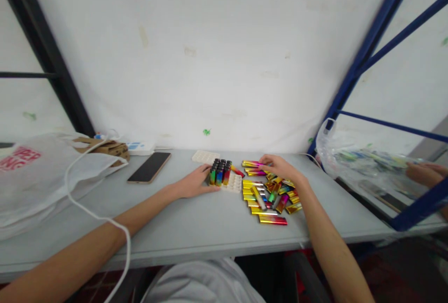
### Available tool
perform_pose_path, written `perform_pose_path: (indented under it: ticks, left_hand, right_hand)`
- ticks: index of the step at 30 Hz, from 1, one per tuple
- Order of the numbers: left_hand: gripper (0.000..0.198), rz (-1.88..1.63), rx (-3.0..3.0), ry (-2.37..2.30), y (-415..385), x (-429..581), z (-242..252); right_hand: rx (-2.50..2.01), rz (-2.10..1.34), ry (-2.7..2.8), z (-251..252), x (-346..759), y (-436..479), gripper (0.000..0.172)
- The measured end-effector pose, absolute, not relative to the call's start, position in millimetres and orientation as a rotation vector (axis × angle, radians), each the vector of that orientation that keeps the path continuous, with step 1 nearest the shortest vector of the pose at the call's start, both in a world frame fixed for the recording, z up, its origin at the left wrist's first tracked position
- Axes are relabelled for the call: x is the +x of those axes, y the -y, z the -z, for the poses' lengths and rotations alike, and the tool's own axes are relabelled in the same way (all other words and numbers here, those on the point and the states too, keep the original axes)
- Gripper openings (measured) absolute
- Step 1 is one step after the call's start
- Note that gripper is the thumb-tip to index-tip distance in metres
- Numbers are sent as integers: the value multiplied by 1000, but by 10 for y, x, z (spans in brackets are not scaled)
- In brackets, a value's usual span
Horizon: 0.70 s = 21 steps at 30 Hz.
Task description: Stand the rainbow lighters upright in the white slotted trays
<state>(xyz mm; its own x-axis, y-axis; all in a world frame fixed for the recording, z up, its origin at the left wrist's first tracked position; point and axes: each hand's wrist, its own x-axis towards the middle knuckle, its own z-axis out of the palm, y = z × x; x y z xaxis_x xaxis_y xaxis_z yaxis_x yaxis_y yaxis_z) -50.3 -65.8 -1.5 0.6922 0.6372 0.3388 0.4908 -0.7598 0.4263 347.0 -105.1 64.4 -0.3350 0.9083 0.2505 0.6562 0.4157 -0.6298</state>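
Head view: at the far left, a black metal post [52,51] is seen against the white wall [224,60]. Below it, a white plastic bag with red lettering [45,186] is laid on the grey table [196,228], with folded brown cardboard [114,148] at its far side. A white cable [128,242] is seen looped across the left forearm. A smartphone [150,167], dark screen up, is placed to the right of the bag.

The left hand [195,182] is set at the left end of a white holed tray [234,183]. Its grip is part open, thumb near the front edge and fingers toward the back; firmness of hold cannot be told. Black-topped metallic lighters [220,172] are stood upright, close-packed, in the tray's left part; holes are exposed at its right. A second white holed tray [206,156] is located behind.

To the right, loose lighters [273,220] are laid flat, some in a stepped row, others heaped. The right hand [280,167] is held over the far ones, fingertips at pink-and-yellow lighters [250,163]; its grip is curled, and whether one is grasped cannot be determined.

Beyond a blue metal frame [364,60], a clear plastic bag [367,158] and another person's hand [422,173] are seen.
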Motion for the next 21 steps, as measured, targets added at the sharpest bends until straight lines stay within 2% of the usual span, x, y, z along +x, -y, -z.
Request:
perform_pose_path:
  ticks: [5,8,14,21]
  left_hand:
    - [82,-691,2600,-906,666,-500,24]
    - [82,-695,2595,-899,669,-502,13]
    - [82,-657,2595,-884,696,-507,-23]
    - [80,-656,2608,-881,704,-512,-27]
  right_hand:
    - [-1154,-717,1869,-641,3268,1016,55]
    - [-1108,-771,1721,-566,3086,993,58]
    - [-915,-1136,1472,-539,2740,1091,60]
    - [-1066,-987,1537,-517,2529,1097,61]
